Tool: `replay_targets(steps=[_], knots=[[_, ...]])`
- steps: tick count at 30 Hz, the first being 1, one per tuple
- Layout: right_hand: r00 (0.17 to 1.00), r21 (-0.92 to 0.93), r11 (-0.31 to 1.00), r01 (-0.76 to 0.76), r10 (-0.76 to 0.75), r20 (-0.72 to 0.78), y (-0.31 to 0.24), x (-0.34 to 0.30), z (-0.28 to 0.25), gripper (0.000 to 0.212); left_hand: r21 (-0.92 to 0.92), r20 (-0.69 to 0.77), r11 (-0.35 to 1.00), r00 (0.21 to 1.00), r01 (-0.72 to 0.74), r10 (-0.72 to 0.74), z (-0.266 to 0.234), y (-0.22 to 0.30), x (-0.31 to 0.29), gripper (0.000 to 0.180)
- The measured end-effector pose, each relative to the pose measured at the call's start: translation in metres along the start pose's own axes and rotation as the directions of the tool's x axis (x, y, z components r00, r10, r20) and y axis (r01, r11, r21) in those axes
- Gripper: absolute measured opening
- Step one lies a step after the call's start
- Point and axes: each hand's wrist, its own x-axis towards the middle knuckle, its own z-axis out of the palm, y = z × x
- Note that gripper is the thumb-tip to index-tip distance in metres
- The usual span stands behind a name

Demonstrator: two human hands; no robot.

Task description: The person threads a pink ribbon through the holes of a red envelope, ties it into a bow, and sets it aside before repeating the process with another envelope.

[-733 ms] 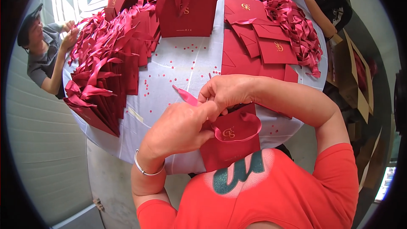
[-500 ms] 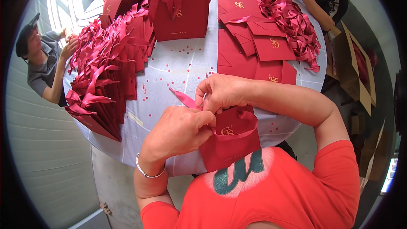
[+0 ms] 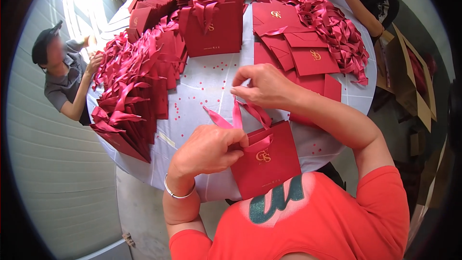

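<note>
A red paper gift bag (image 3: pixel 269 168) with a gold emblem lies at the near table edge, against my shirt. My left hand (image 3: pixel 209 149), a bangle on its wrist, is closed at the bag's upper left corner, pinching the pink ribbon there. Above the bag my right hand (image 3: pixel 262 84) pinches the upper end of a pink ribbon (image 3: pixel 237 113) between thumb and forefinger, drawn upward from the bag's top. One loose ribbon tail (image 3: pixel 216 116) points up and left. Part of the ribbon is hidden behind my left fingers.
Red bags with ribbon handles stand packed at the left (image 3: pixel 130 101). More bags (image 3: pixel 211 29) stand at the back, and flat bags (image 3: pixel 315 60) lie at the right. Small red dots are scattered on the white tablecloth (image 3: pixel 192 125). Two people work across the table. Open cardboard boxes (image 3: pixel 409 82) stand right.
My right hand has moved up and away from my left, pulling the ribbon upward. The ribbon loop over the bag's front has shrunk. The view has shifted slightly.
</note>
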Motion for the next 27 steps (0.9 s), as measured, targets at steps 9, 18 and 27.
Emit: replay_targets(steps=[9, 18, 27], knots=[[0.957, 0.018, 0.984, -0.179, 0.170, 0.233, -0.005, -0.077, -0.042, 0.013, -0.047, 0.052, 0.984, 0.984, 0.172, -0.170, 0.000, -0.011, 0.002, 0.031], [0.957, -0.122, 0.990, -0.077, 0.108, 0.270, -0.009, -0.038, -0.023, 0.017, -0.146, -0.096, 0.962, 0.964, 0.232, -0.247, 0.021, -0.003, -0.010, 0.025], [0.932, -0.376, 0.922, 0.093, 0.052, 0.359, -0.014, -0.030, -0.023, 0.018, -0.190, -0.385, 0.958, 0.882, 0.212, -0.272, 0.052, 0.001, -0.029, 0.015]])
